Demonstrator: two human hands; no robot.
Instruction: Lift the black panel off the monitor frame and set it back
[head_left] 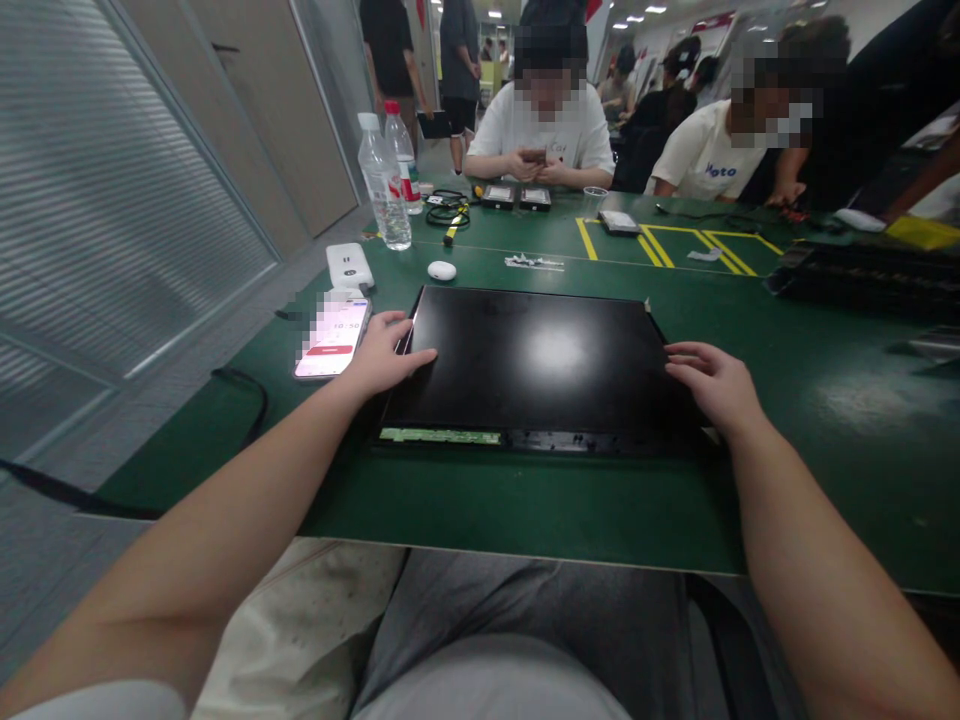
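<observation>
A black LCD display panel (517, 360) lies flat on the green table in front of me, its glossy face up and a light reflected in it. Along its near edge runs a narrow green circuit board (440, 437). My left hand (382, 352) holds the panel's left edge, thumb over the face and fingers along the side. At the opposite edge, my right hand (709, 380) grips the side with bent fingers; its thumb is partly hidden. A smartphone (330, 340) with a lit screen lies just beside my left hand.
Beyond the panel are a white earbud case (442, 270), a white power bank (349, 266), two bottles (386, 190), a screwdriver (453, 228), cables and hard drives (619, 222). Dark parts (862, 285) lie at right. Two people sit across the table (525, 510).
</observation>
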